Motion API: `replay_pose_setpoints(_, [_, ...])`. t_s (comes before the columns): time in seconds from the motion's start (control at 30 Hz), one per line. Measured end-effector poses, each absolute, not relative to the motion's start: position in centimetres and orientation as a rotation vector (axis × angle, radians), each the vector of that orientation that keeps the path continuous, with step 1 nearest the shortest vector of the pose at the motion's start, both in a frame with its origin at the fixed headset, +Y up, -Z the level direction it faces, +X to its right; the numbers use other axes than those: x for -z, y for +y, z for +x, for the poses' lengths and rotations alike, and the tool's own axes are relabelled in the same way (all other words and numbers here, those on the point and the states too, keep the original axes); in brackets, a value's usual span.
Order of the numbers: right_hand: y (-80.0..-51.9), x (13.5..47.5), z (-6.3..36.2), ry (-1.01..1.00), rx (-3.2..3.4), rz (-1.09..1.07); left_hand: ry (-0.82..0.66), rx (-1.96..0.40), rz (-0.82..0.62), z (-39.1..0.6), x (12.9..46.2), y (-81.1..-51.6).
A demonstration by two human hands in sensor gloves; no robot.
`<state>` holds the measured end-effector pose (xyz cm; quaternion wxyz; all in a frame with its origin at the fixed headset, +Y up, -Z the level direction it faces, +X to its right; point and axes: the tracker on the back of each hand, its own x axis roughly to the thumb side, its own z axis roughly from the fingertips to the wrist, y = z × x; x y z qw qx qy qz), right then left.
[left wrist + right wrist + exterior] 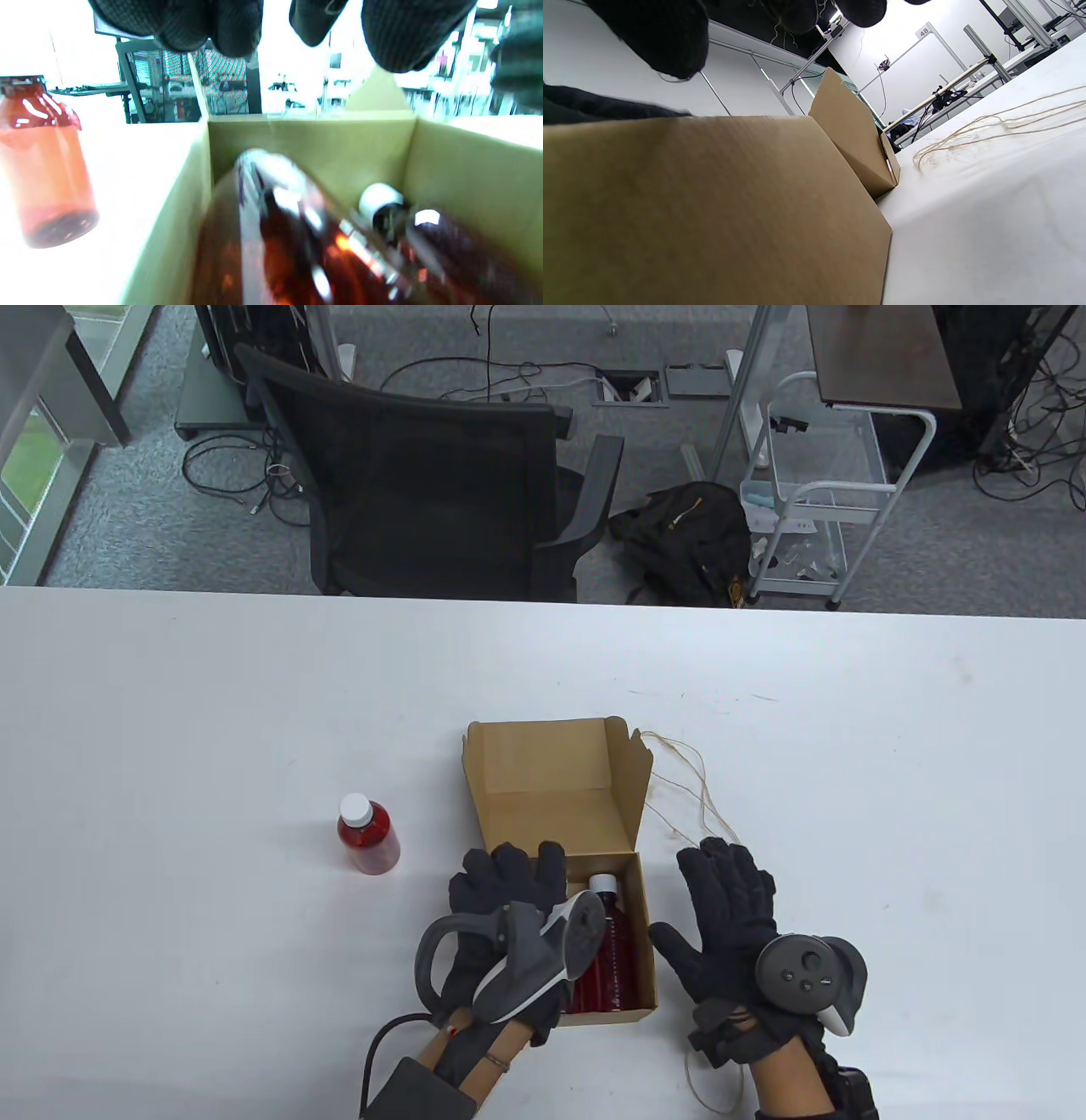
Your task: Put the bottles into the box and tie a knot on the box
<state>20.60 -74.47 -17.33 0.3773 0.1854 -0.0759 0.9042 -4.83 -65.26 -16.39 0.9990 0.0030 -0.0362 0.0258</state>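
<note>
- One white table [170, 729] bears everything in the task, and it is the largest thing in the table view.
- A black office chair [424, 475] stands on the grey floor beyond the table's far edge, with a dark bag [687, 534] and a white wire trolley [814, 500] to its right.
- A brown cardboard box [543, 806] sits near the table's front edge, its lid [539, 755] folded back and standing open on the far side.
- The left hand [501, 933] hangs over the left part of the open box, fingers [407, 34] straight and relaxed above the bottles, gripping nothing.
- The right hand [730, 925] rests just beside the box's right wall, palm down, fingers spread flat and holding nothing.
- Two red bottles lie inside the box: the nearer bottle [275, 237] fills the left wrist view, and the second bottle [612, 950] with a white cap lies against the right wall.
- A third red bottle [367, 833] with a white cap stands upright on the table, left of the box and apart from it.
- A thin pale string [687, 789] lies looped on the table right of the lid, running toward the right hand's fingertips.
</note>
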Motion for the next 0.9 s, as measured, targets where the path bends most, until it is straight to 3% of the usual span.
replay_pose_setpoints(0.17, [-74.5,17.3,20.6,-0.193,-2.316,0.482,-0.003,-0.274,0.226,-10.0,16.7,-62.6])
replay_pose_setpoints(0.3, [-74.5,17.3,20.5,-0.192,-2.318,0.486,0.120,-0.438,0.251,-15.2,17.7,-62.6])
replay_pose_setpoints(0.43, [-74.5,17.3,20.5,-0.189,-2.320,0.486,0.263,-0.712,0.181,-20.8,18.9,-66.2])
replay_pose_setpoints(0.57, [-74.5,17.3,20.5,-0.186,-2.320,0.482,0.310,-0.886,0.134,-23.9,19.4,-71.2])
replay_pose_setpoints(0.7, [-74.6,17.4,20.5,-0.175,-2.321,0.479,0.329,-1.012,0.141,-24.7,19.6,-75.1])
replay_pose_setpoints(0.9, [-74.4,17.3,20.3,-0.183,-2.331,0.494,0.326,-0.914,0.141,-24.5,20.4,-76.5])
